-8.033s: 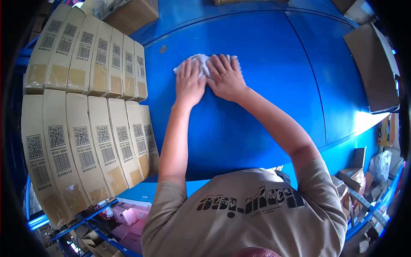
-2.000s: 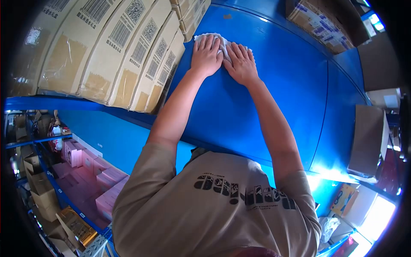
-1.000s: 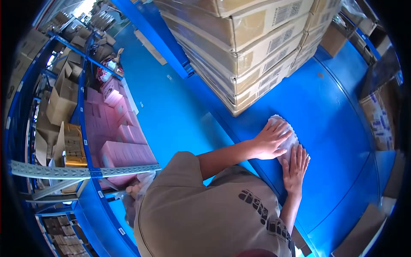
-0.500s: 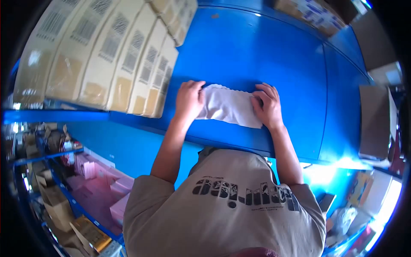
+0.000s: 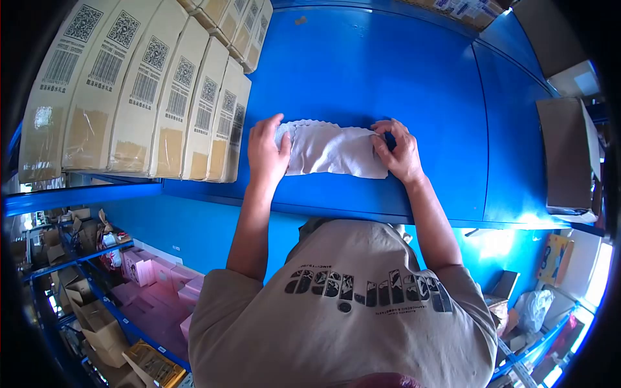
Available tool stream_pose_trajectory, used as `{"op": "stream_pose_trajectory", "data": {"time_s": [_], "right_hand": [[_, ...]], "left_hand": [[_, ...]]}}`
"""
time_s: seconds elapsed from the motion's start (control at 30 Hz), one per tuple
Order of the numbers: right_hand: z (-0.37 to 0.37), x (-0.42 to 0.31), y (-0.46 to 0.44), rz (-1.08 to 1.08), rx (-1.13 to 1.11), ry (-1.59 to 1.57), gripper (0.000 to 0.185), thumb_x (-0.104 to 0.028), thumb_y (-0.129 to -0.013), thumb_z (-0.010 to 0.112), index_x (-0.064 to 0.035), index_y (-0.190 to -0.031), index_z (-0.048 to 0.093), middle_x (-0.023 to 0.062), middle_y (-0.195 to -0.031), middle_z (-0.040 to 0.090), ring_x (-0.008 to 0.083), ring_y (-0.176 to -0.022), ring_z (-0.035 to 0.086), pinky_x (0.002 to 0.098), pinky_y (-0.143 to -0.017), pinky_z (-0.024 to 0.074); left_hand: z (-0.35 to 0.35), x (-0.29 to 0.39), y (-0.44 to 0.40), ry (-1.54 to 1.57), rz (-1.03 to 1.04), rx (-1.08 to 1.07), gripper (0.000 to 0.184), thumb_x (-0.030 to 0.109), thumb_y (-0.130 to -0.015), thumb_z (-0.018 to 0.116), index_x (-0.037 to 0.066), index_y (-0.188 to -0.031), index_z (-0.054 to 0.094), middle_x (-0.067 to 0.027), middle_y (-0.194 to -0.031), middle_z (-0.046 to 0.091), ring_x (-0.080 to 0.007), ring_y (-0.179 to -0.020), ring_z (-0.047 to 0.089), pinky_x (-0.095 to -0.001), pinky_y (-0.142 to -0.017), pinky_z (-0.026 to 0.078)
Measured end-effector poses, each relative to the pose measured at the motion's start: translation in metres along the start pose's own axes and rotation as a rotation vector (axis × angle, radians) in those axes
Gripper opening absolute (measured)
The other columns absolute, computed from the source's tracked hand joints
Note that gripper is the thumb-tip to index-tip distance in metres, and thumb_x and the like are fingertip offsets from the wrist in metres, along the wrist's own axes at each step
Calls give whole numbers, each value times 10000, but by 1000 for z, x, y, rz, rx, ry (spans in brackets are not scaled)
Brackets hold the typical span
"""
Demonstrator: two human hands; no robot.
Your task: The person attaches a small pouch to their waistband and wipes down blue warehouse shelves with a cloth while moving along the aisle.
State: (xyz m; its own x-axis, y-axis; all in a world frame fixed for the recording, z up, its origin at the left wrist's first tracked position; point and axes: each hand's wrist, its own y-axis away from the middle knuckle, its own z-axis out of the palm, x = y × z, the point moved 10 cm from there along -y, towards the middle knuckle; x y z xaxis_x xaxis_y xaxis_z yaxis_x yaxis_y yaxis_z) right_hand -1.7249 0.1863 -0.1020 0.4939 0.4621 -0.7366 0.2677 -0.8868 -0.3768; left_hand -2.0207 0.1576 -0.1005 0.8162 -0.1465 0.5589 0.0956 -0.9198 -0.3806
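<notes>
A white cloth [image 5: 333, 152] with a scalloped edge lies spread on the blue surface [image 5: 369, 71], close to its near edge. My left hand [image 5: 266, 150] is at the cloth's left end, thumb and fingers curled round that end. At the opposite end, my right hand [image 5: 398, 150] pinches the upper right corner between thumb and fingers. The cloth is slightly wrinkled between the two hands.
Stacked cartons [image 5: 136, 97] with printed codes stand at the left of the surface. An open brown box [image 5: 569, 155] sits at the right edge. Pink boxes [image 5: 155, 278] fill a lower shelf at the left, and a clear plastic bag [image 5: 534, 309] is at lower right.
Earlier both hands pressed flat on the bunched cloth farther out. Now the cloth is nearer and spread out, with the hands apart at its ends. The view has turned left and back.
</notes>
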Motion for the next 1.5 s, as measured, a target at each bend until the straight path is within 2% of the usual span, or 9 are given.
{"op": "stream_pose_trajectory", "data": {"time_s": [0.1,0.27,0.43,0.6,0.7,0.77,0.93,1.27,1.5], "right_hand": [[-13,-38,1,-322,153,125,140,-53,-838,761,-83,-941,672,91,-980,722,280,-897,660,395,-944,531],[-6,-69,11,-414,112,-89,181,-32,-809,773,-100,-931,658,63,-898,700,248,-780,631,370,-856,542],[4,-61,26,-333,36,-148,193,-25,-801,780,-86,-934,655,42,-837,680,226,-689,609,350,-733,528],[-1,-70,36,-268,-32,-104,222,-10,-826,796,-57,-1022,703,41,-845,681,210,-615,568,321,-627,479],[-2,-84,52,-287,-87,-174,247,-20,-836,807,-43,-1066,718,40,-831,666,205,-596,549,325,-614,473],[3,-95,61,-304,-148,-260,277,-31,-847,818,-30,-1110,734,38,-816,651,200,-576,530,328,-601,467],[5,-86,37,-70,-147,-270,298,-73,-873,825,-28,-1157,748,44,-849,661,197,-564,508,339,-597,461],[67,-17,-28,-37,-222,262,452,-165,-905,802,-52,-1333,709,69,-1072,728,266,-752,690,334,-721,586],[83,-18,-41,153,-507,270,384,-177,-919,796,-28,-1262,712,76,-1050,740,285,-770,687,335,-768,584]], "left_hand": [[19,10,6,-130,42,-136,336,19,-869,722,70,-1201,725,-138,-1177,685,-323,-992,648,-418,-890,535],[23,29,2,-150,149,-118,355,-7,-836,722,76,-1181,738,-133,-1180,689,-334,-966,642,-419,-890,530],[31,52,1,-114,359,-175,316,-20,-817,716,70,-1119,745,-123,-1193,708,-341,-1011,660,-416,-912,532],[18,36,-2,171,235,-196,261,-36,-811,695,56,-1052,738,-110,-1219,725,-332,-1076,675,-416,-944,530],[-1,29,7,301,156,-231,218,-44,-816,672,44,-1009,719,-110,-1243,730,-309,-1133,679,-401,-955,534],[-3,5,20,725,-163,-386,214,-22,-824,665,37,-1024,711,-119,-1222,729,-305,-1067,681,-395,-916,545],[-22,-23,23,618,-373,-452,216,11,-832,677,33,-1045,699,-141,-1140,740,-311,-992,670,-404,-880,548],[6,-6,-11,-201,101,-100,285,-2,-808,690,22,-1093,691,-152,-1050,737,-335,-953,654,-419,-867,538],[12,-2,-12,165,10,-320,270,-5,-836,699,24,-1104,682,-123,-1066,728,-288,-914,651,-373,-854,536]]}}
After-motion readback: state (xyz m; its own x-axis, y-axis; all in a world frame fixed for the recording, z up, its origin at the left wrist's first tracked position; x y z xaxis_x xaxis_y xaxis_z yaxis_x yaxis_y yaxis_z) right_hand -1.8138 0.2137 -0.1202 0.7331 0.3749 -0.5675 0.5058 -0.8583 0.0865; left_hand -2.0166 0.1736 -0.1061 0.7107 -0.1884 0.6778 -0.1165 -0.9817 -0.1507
